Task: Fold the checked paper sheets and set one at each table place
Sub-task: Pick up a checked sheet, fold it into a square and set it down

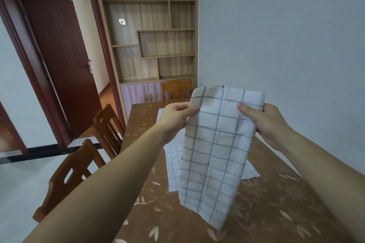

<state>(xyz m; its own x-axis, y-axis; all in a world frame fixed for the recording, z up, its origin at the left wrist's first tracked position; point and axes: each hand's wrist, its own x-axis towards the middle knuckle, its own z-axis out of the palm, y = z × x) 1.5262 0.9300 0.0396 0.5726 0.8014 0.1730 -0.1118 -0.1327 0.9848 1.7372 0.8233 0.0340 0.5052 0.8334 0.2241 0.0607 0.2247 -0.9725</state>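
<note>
Your left hand (174, 117) and right hand (266, 122) pinch the hanging checked paper sheet (215, 154) at its nine- and three-o'clock edges; match corners before creasing.

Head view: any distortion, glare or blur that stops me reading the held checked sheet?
Head view: wide-angle bending makes the door frame and shelving lean; light is soft and even, no glare; the held checked sheet, pinched by the left hand and right hand, shows crisp grid lines, no motion blur.
</note>
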